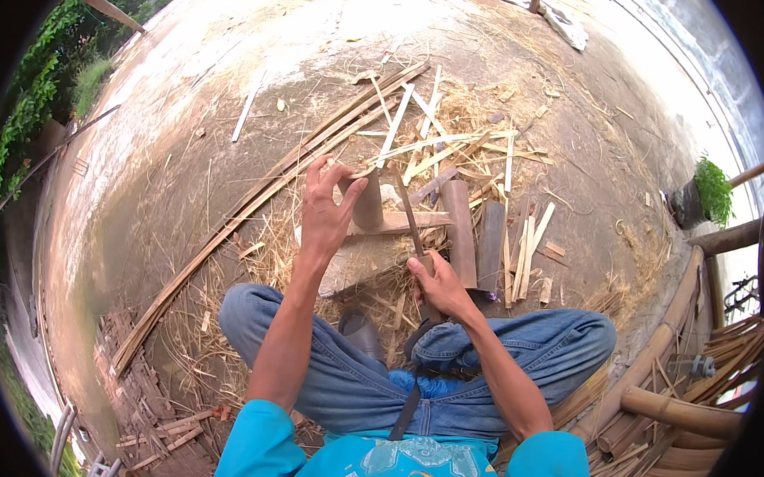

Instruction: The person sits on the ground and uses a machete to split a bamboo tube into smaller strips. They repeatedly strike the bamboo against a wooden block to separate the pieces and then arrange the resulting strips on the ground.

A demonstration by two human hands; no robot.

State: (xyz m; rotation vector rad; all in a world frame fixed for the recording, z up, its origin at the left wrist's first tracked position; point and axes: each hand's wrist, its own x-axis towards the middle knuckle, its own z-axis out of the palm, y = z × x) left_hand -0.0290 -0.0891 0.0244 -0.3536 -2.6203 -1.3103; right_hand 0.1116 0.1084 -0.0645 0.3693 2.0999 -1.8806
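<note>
My left hand (325, 209) grips the top of a short upright bamboo piece (368, 202) that stands on a flat wooden block (404, 221). My right hand (441, 285) is closed on the handle of a long dark blade (408, 218); the blade points up and away, its edge leaning against the bamboo piece. I sit on the ground with bent knees in blue jeans (342, 373).
Split bamboo sections (461, 229) and thin pale strips (441, 143) lie scattered ahead. Long bamboo slats (256, 199) run diagonally at left. Thick bamboo poles (681, 409) and bundles sit at right, with a potted plant (706, 191). Shavings cover the concrete ground.
</note>
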